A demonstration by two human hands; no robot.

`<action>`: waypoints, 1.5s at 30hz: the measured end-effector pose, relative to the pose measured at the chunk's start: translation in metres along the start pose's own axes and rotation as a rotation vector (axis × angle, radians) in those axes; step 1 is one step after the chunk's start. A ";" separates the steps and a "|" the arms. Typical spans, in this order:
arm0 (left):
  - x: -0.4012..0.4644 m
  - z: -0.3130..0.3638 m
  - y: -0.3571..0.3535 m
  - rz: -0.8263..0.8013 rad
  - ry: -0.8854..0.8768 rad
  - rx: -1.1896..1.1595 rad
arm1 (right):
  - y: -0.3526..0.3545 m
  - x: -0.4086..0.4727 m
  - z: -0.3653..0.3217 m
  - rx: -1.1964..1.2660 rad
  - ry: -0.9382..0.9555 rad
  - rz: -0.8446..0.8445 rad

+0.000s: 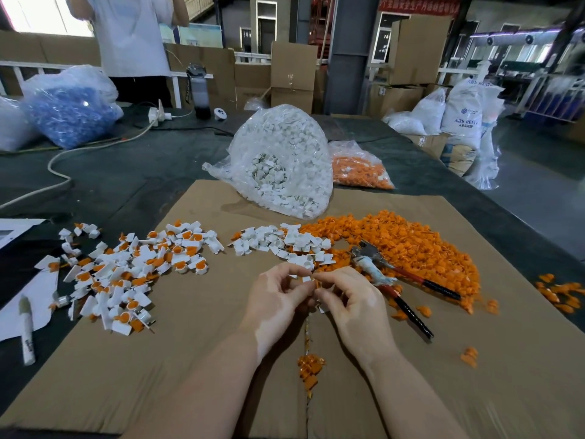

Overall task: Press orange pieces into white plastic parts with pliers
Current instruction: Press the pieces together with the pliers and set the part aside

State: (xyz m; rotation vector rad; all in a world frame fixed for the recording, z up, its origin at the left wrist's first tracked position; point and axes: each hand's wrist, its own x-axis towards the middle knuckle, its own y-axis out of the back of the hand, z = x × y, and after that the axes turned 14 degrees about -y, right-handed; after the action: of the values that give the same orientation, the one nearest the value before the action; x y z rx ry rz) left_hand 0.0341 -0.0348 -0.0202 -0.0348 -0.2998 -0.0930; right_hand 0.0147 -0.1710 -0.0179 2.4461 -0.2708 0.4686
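My left hand and my right hand meet over the middle of the cardboard sheet. Between their fingertips they pinch a small white plastic part and an orange piece. The pliers, with red and black handles, lie untouched to the right against the big heap of loose orange pieces. A pile of bare white parts sits just beyond my hands. Joined white-and-orange parts are spread out on the left.
A clear bag of white parts stands behind the cardboard, with a bag of orange pieces beside it. A white marker lies at the left edge. A person stands at the far side near a blue-filled bag.
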 end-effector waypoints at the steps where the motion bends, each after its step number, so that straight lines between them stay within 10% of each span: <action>1: 0.001 0.000 0.000 0.007 -0.008 0.013 | 0.000 0.000 0.000 -0.010 0.004 -0.001; 9: 0.005 0.003 -0.003 0.073 0.028 -0.008 | 0.029 0.006 0.005 -0.365 -0.333 0.269; 13: 0.007 0.003 -0.002 0.089 0.042 -0.007 | 0.057 0.018 0.012 -0.759 -0.714 0.023; 20: 0.009 0.007 -0.002 0.132 0.081 -0.092 | 0.063 0.028 0.021 -0.955 -0.748 -0.078; 30: 0.010 0.013 -0.002 0.154 0.130 -0.180 | 0.069 0.031 0.000 -0.699 -0.590 -0.096; 45: 0.019 0.012 -0.006 0.299 0.197 -0.288 | 0.058 0.024 -0.046 -0.271 -0.620 -0.653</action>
State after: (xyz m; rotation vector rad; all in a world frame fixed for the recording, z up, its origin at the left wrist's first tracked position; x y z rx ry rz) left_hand 0.0484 -0.0415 -0.0033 -0.3532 -0.0799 0.1576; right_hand 0.0065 -0.1903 0.0570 2.1784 0.2091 -0.5761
